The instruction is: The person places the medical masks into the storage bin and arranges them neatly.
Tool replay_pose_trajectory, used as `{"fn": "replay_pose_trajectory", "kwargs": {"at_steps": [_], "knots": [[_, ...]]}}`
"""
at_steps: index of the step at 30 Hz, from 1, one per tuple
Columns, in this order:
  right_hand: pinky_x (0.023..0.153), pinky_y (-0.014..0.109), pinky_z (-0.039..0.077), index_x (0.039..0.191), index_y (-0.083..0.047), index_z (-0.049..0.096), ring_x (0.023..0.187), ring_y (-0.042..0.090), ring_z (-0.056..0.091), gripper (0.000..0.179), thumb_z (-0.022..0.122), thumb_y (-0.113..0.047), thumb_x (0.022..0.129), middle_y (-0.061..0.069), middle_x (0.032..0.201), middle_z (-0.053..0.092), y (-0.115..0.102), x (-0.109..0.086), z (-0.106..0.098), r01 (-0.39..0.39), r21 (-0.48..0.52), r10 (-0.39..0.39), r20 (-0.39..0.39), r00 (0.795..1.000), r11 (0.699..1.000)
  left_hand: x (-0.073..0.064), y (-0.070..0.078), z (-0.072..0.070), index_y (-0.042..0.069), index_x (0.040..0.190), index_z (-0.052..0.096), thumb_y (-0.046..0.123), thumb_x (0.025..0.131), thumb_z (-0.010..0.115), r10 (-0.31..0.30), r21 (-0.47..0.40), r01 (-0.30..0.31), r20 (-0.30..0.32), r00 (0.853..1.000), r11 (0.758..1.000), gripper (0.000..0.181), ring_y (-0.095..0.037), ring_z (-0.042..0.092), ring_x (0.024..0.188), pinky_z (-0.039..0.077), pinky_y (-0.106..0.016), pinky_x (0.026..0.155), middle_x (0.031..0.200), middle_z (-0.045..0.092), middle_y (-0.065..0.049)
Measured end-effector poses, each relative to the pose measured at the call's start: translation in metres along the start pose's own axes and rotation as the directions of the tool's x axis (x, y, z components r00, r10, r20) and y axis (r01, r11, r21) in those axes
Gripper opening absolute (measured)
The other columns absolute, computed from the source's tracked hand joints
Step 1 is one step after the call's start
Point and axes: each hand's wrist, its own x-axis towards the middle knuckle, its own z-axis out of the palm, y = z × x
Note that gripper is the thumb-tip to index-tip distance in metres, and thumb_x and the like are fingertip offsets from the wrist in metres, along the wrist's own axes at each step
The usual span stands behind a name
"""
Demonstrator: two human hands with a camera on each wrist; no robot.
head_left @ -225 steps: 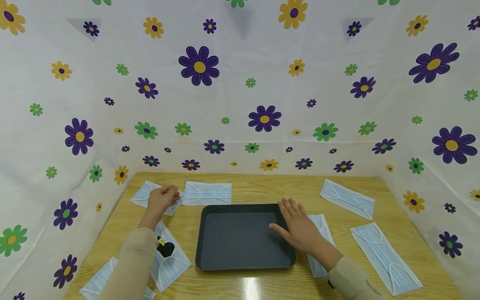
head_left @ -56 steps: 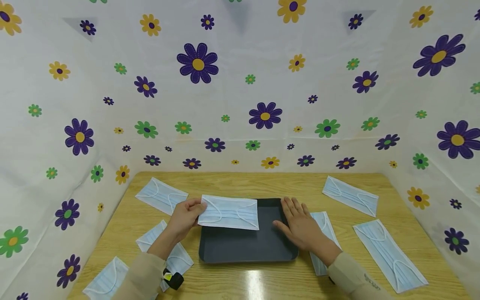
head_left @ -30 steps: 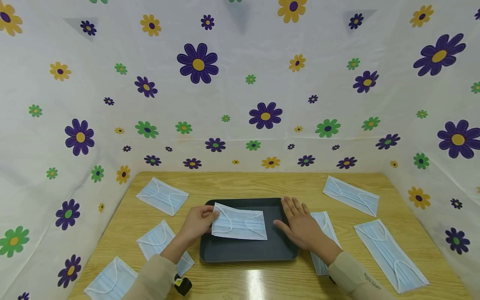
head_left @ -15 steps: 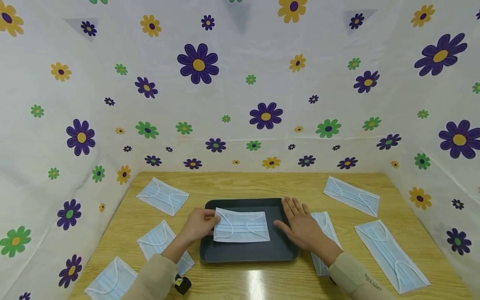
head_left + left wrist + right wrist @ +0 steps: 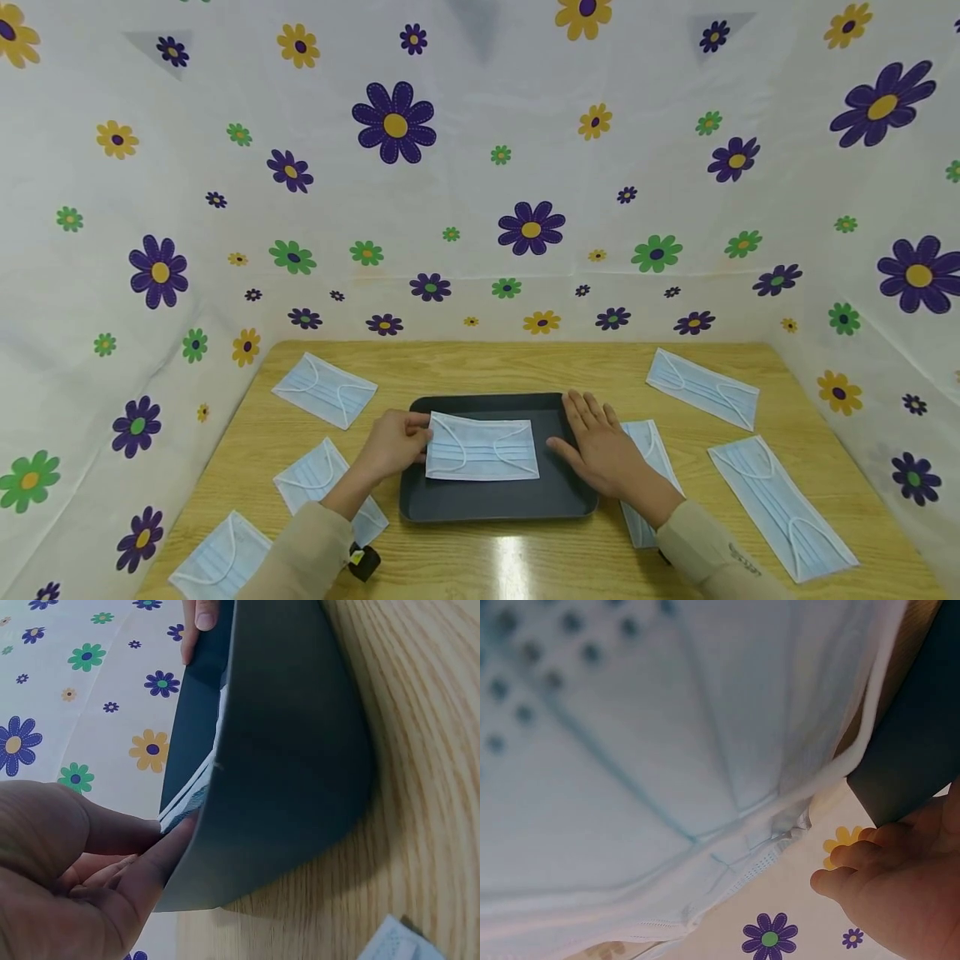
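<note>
A light blue face mask (image 5: 482, 448) with white ear loops lies in the dark grey tray (image 5: 517, 510), toward its left side. My left hand (image 5: 392, 446) reaches over the tray's left rim, thumb and fingertips pinching the mask's left end; the left wrist view shows that end between them. Flat and with straight fingers, my right hand (image 5: 603, 446) rests along the right rim. Under my right forearm another face mask (image 5: 647, 450) is partly covered. Close to the right wrist camera, a mask (image 5: 652, 750) fills much of the view.
Left of the tray lie three more masks, one at the back (image 5: 325, 390), one in the middle (image 5: 318, 479) and one at the front (image 5: 222, 557). Two others, a far mask (image 5: 703, 388) and a near mask (image 5: 782, 507), lie right on the wooden table (image 5: 517, 367). Flowered cloth (image 5: 465, 183) encloses it.
My left hand took the mask from behind the tray, carried it over and lowered it inside. Its thumb has since drawn back to the mask's left edge. My right hand stays at the rim.
</note>
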Motion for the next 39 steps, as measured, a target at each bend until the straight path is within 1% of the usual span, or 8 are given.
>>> {"fn": "replay_pose_trajectory", "kwargs": {"at_steps": [6, 10, 14, 21, 26, 30, 34, 39], "knots": [[0.125, 0.070, 0.021, 0.162, 0.008, 0.029, 0.158, 0.050, 0.026, 0.080, 0.052, -0.048, 0.110, 0.028, 0.170, 0.029, 0.000, 0.000, -0.001, 0.008, -0.003, -0.008, -0.011, 1.000, 1.000, 0.002, 0.002, 0.001, -0.014, 0.130, 0.067, -0.005, 0.098, 0.066, 0.038, 0.105, -0.038, -0.005, 0.999, 0.994, 0.033, -0.027, 0.079, 0.076, 0.065, -0.033, 0.064, 0.103, 0.079, -0.024], [0.125, 0.071, 0.021, 0.162, 0.008, 0.028, 0.158, 0.050, 0.025, 0.080, 0.051, -0.048, 0.110, 0.028, 0.170, 0.029, 0.000, -0.001, -0.001, 0.008, 0.005, -0.008, -0.005, 1.000, 1.000, -0.001, 0.003, 0.001, -0.014, 0.129, 0.067, -0.004, 0.097, 0.067, 0.057, 0.131, -0.054, -0.021, 0.998, 0.990, 0.034, -0.027, 0.079, 0.074, 0.064, -0.033, 0.063, 0.106, 0.078, -0.026], [0.124, 0.071, 0.021, 0.162, 0.007, 0.029, 0.158, 0.051, 0.026, 0.081, 0.050, -0.050, 0.110, 0.028, 0.169, 0.029, 0.000, 0.000, 0.000, 0.011, 0.007, -0.011, -0.009, 1.000, 1.000, -0.002, 0.004, -0.001, -0.015, 0.128, 0.068, -0.005, 0.098, 0.065, 0.059, 0.102, -0.055, -0.040, 0.997, 0.993, 0.032, -0.026, 0.079, 0.077, 0.065, -0.033, 0.065, 0.108, 0.077, -0.028], [0.124, 0.071, 0.022, 0.162, 0.008, 0.029, 0.157, 0.051, 0.026, 0.081, 0.051, -0.050, 0.109, 0.029, 0.169, 0.030, 0.001, 0.000, 0.001, 0.012, 0.001, -0.012, -0.016, 1.000, 1.000, -0.002, 0.002, -0.010, -0.012, 0.130, 0.068, -0.004, 0.098, 0.066, 0.039, 0.040, -0.036, -0.060, 0.997, 0.999, 0.033, -0.021, 0.077, 0.078, 0.064, -0.028, 0.066, 0.099, 0.080, -0.021], [0.125, 0.070, 0.021, 0.163, 0.007, 0.027, 0.158, 0.050, 0.025, 0.082, 0.051, -0.050, 0.109, 0.028, 0.170, 0.029, 0.000, 0.001, 0.001, -0.002, -0.001, 0.002, -0.001, 1.000, 1.000, -0.001, -0.002, -0.018, -0.011, 0.131, 0.068, -0.004, 0.099, 0.064, 0.030, -0.035, -0.031, -0.032, 0.999, 0.999, 0.033, -0.022, 0.078, 0.082, 0.065, -0.029, 0.070, 0.099, 0.079, -0.020], [0.125, 0.070, 0.021, 0.163, 0.007, 0.028, 0.158, 0.049, 0.025, 0.081, 0.051, -0.049, 0.110, 0.027, 0.170, 0.029, -0.001, 0.000, 0.000, -0.006, -0.003, 0.006, 0.004, 1.000, 1.000, 0.000, -0.005, -0.024, -0.011, 0.129, 0.069, -0.001, 0.100, 0.065, 0.039, -0.058, -0.039, -0.007, 0.999, 0.998, 0.031, -0.022, 0.078, 0.081, 0.065, -0.030, 0.071, 0.099, 0.079, -0.021], [0.125, 0.070, 0.022, 0.162, 0.008, 0.029, 0.158, 0.050, 0.025, 0.079, 0.052, -0.047, 0.110, 0.028, 0.169, 0.030, -0.002, 0.000, -0.002, 0.001, -0.006, -0.001, -0.001, 1.000, 1.000, 0.002, -0.008, -0.034, -0.010, 0.130, 0.068, 0.004, 0.102, 0.066, 0.052, -0.081, -0.052, -0.004, 0.999, 0.995, 0.032, -0.024, 0.079, 0.081, 0.066, -0.034, 0.073, 0.101, 0.079, -0.023], [0.125, 0.070, 0.022, 0.162, 0.008, 0.028, 0.158, 0.049, 0.025, 0.079, 0.052, -0.047, 0.110, 0.028, 0.169, 0.030, -0.002, 0.000, -0.004, -0.001, -0.013, 0.001, 0.002, 1.000, 1.000, 0.004, -0.017, -0.052, -0.010, 0.133, 0.066, 0.011, 0.104, 0.067, 0.075, -0.149, -0.076, -0.012, 0.997, 0.986, 0.036, -0.028, 0.080, 0.085, 0.066, -0.036, 0.077, 0.107, 0.078, -0.026]]}}
